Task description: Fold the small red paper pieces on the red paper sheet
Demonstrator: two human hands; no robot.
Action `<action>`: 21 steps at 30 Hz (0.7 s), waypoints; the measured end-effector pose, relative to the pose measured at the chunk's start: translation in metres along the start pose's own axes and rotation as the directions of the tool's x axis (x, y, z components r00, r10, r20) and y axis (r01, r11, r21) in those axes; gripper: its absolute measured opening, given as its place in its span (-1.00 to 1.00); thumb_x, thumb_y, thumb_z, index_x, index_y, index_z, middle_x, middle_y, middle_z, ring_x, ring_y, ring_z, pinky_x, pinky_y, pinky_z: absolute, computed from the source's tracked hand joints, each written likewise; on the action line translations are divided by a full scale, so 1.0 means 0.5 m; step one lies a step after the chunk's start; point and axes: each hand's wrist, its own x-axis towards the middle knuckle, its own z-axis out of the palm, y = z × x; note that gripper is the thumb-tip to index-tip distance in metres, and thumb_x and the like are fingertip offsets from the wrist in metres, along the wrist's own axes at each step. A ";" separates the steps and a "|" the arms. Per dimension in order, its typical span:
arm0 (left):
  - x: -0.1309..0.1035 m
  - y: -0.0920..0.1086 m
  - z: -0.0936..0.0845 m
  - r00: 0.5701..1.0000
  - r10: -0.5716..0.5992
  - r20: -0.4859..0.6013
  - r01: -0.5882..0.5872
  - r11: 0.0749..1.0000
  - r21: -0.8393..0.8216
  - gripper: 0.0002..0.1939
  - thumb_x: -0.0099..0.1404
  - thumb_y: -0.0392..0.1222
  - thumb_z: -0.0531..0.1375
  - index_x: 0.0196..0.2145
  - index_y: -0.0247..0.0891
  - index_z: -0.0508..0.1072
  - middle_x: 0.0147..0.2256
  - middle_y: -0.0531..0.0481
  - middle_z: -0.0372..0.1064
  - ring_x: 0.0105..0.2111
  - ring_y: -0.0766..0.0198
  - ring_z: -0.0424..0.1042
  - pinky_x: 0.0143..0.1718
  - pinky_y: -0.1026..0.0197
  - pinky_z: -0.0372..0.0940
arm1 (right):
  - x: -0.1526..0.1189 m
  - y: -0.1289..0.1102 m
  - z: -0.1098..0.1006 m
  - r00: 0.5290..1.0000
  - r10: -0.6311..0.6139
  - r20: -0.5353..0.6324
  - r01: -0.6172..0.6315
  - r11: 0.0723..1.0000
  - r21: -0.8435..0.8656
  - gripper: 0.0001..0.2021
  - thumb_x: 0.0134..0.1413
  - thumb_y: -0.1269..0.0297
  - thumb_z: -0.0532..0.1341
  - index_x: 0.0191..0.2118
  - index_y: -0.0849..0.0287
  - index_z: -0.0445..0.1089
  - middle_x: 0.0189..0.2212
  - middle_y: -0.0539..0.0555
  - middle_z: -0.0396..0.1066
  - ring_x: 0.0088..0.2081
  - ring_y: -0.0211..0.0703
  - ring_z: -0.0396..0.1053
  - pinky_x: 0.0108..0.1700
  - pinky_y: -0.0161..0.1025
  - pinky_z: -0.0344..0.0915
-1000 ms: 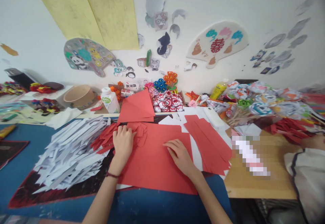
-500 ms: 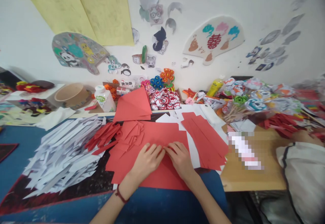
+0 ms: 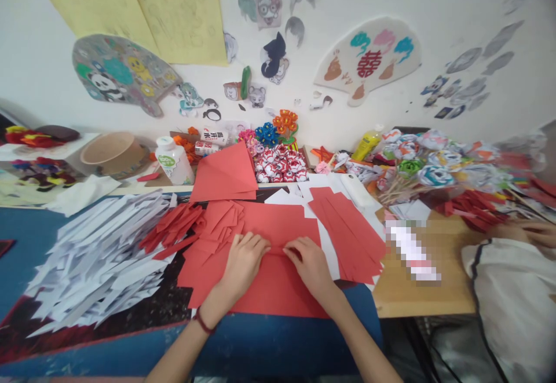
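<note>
My left hand and my right hand face each other, pinching the two ends of a small folded red paper strip. The strip lies low over large red paper sheets, so its outline is hard to make out against them. Left of my hands are loose red paper rectangles and a small heap of folded red paper pieces. Beyond these spreads a big pile of folded white paper pieces. Long red sheets rest on white paper to the right.
A white bottle, red square sheets and red-and-white paper flowers line the back near the wall. On the right, another person's sleeve reaches over a wooden table, close to paper flowers on sticks.
My hands have moved apart from nearly touching fingertips, and the folded red strip now shows between them. The view has shifted slightly.
</note>
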 end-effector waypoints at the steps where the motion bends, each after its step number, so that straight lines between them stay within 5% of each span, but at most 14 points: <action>1: 0.004 0.001 0.001 1.000 -0.013 -0.014 0.014 0.999 0.036 -0.78 0.43 -0.23 0.02 -0.22 -0.21 0.47 -0.30 -0.03 0.45 -0.29 0.20 0.31 -0.27 0.12 0.07 | 0.005 0.001 0.001 0.999 0.031 -0.006 -0.031 0.999 0.011 -0.82 0.29 0.30 0.12 -0.32 0.14 0.43 -0.38 0.05 0.44 -0.30 -0.12 0.38 -0.24 -0.20 0.33; 5: -0.007 0.008 0.004 0.991 0.112 -0.075 -0.093 0.971 0.221 -0.73 0.39 -0.33 0.02 -0.04 -0.25 0.44 -0.06 -0.14 0.43 -0.12 0.12 0.34 -0.11 0.06 0.16 | 0.018 0.008 0.009 0.996 0.082 -0.030 -0.081 0.996 0.025 -0.82 0.27 0.29 0.12 -0.34 0.14 0.41 -0.36 0.07 0.40 -0.29 -0.11 0.39 -0.25 -0.19 0.34; 9: -0.040 0.018 0.016 0.953 0.302 -0.016 -0.287 0.920 0.267 -0.63 0.36 -0.44 -0.02 0.05 -0.32 0.40 0.02 -0.13 0.41 0.02 0.12 0.34 0.10 0.04 0.14 | 0.018 0.012 0.015 0.995 0.095 -0.026 -0.094 0.995 0.042 -0.84 0.26 0.31 0.12 -0.33 0.13 0.41 -0.34 0.07 0.38 -0.28 -0.10 0.39 -0.23 -0.17 0.36; 13: -0.057 0.021 0.026 0.969 0.245 0.010 -0.242 0.945 0.220 -0.56 0.34 -0.46 -0.05 0.12 -0.31 0.35 0.08 -0.13 0.38 0.08 0.13 0.34 0.16 0.04 0.15 | 0.000 0.004 0.019 0.989 0.075 -0.124 -0.081 0.996 -0.038 -0.83 0.28 0.33 0.10 -0.15 0.17 0.42 -0.18 0.16 0.40 -0.15 -0.04 0.40 -0.11 -0.10 0.40; 17: -0.056 0.018 0.026 0.969 0.248 0.005 -0.244 0.949 0.201 -0.52 0.32 -0.47 -0.07 0.15 -0.33 0.33 0.11 -0.13 0.36 0.10 0.12 0.33 0.17 0.02 0.17 | -0.046 -0.020 0.030 0.966 -0.114 -0.231 0.060 0.972 -0.228 -0.73 0.29 0.43 0.03 -0.04 0.23 0.45 -0.11 0.24 0.45 -0.04 0.03 0.41 0.01 -0.03 0.40; 21: -0.055 0.018 0.024 0.970 0.242 0.019 -0.241 0.951 0.193 -0.51 0.33 -0.47 -0.08 0.15 -0.32 0.33 0.13 -0.12 0.35 0.12 0.13 0.32 0.18 0.04 0.19 | -0.082 -0.036 0.046 0.974 -0.180 -0.139 0.136 0.950 -0.280 -0.58 0.26 0.52 -0.01 0.15 0.21 0.35 0.04 0.21 0.42 0.11 0.02 0.35 0.10 -0.01 0.38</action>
